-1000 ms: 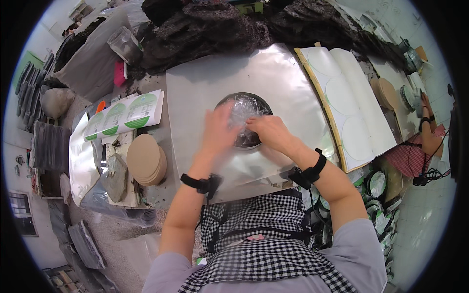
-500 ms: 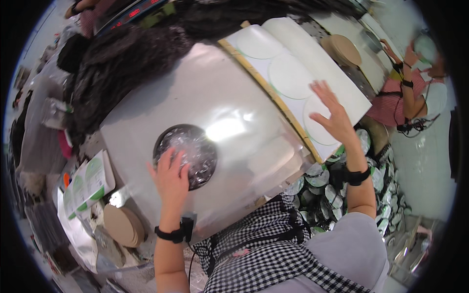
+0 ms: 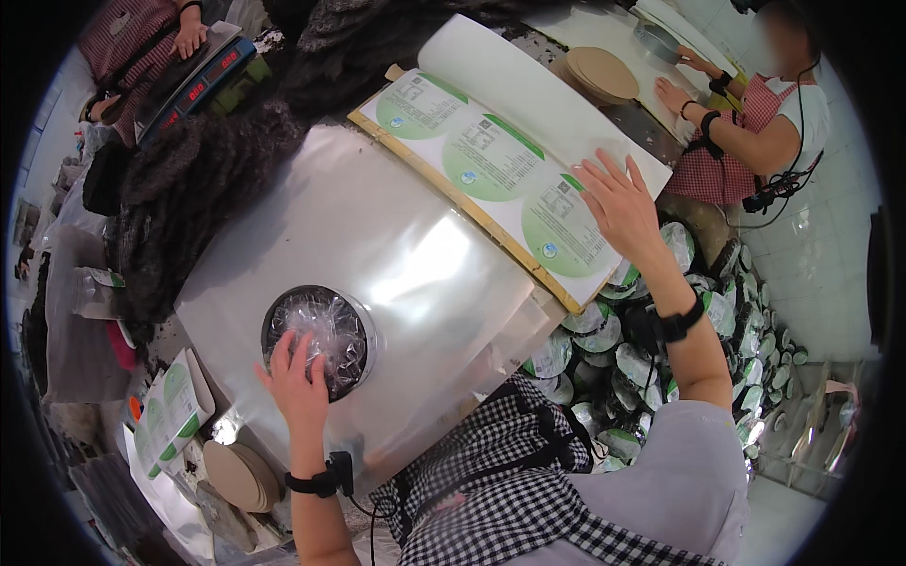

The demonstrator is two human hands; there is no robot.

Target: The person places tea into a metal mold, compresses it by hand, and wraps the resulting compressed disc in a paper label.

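My left hand (image 3: 296,382) has its fingers spread, with the fingertips at the near edge of a round dark ring mould (image 3: 369,330). Crumpled clear plastic film (image 3: 316,325) fills the ring, which sits on a sheet of clear film (image 3: 311,217) covering the table. My right hand (image 3: 618,203) is open, fingers stretched over the edge of a sheet of round green-and-white labels (image 3: 491,156). Beside those labels, a white backing sheet (image 3: 528,85) curls over. A yellowish wooden strip (image 3: 472,212) runs along the labels' near-left edge.
Dark fibrous material (image 3: 203,179) is heaped at the left. Cardboard discs (image 3: 236,476) stand near lower left, with more discs (image 3: 599,75) at the back. Many foil-like round packs (image 3: 642,373) pile up at right. A co-worker (image 3: 746,141) works at far right; another hand (image 3: 189,38) is by a digital scale (image 3: 203,85).
The label faces looked white before and now show green print. My right hand has its fingers closer to the labels' edge. The view has shifted; my left hand remains at the ring.
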